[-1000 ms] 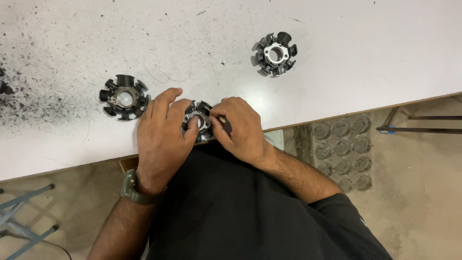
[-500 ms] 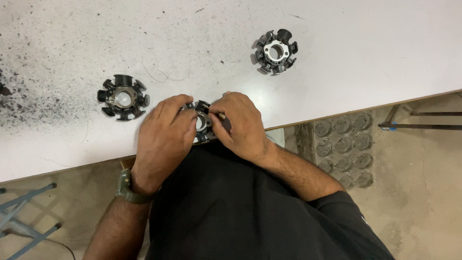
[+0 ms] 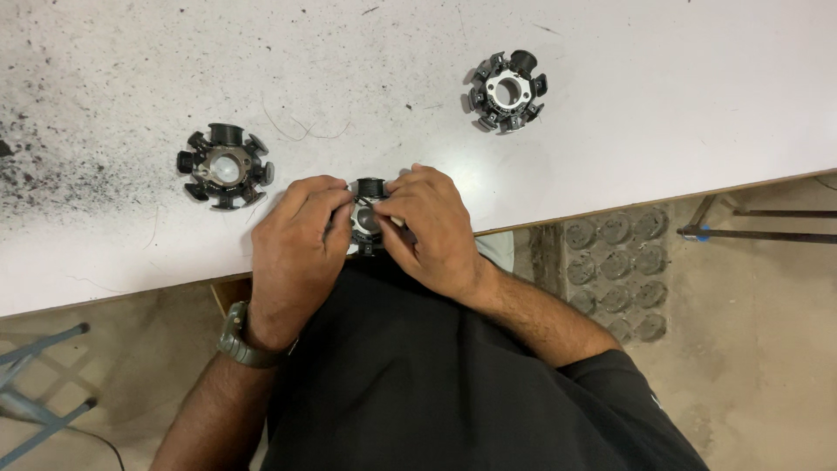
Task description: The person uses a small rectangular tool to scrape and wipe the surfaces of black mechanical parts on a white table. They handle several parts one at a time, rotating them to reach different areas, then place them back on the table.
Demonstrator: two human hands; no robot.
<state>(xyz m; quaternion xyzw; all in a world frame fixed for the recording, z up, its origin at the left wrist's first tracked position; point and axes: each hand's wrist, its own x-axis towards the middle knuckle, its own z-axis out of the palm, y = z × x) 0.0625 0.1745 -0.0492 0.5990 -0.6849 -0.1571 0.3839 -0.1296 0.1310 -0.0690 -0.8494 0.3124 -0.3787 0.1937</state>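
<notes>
A small round stator core (image 3: 367, 216), black-toothed with a pale metal centre, is held at the near edge of the white desk (image 3: 663, 131), between the two hands and largely hidden by them; the left hand (image 3: 292, 253) is curled around its left side, fingers bent closed against it, and a dark green wristwatch (image 3: 246, 344) is worn on that wrist; the right hand (image 3: 432, 231) is closed on the core's right side, thumb and forefinger pinched in over the middle of the part (whether anything thin is held between those fingertips cannot be told). Two more cores of the same kind are seen lying flat on the desk: one with a dull grey hub (image 3: 225, 166) well to the left of the hands, near a patch of black specks (image 3: 52, 166) scattered over the desk's left end; another with a brighter, silvery hub (image 3: 506, 90) further back and to the right, well apart from both hands. A dark shirt (image 3: 410, 375) fills the lower middle of the view; concrete floor (image 3: 767, 349) is seen to the right, beyond the desk's edge.
</notes>
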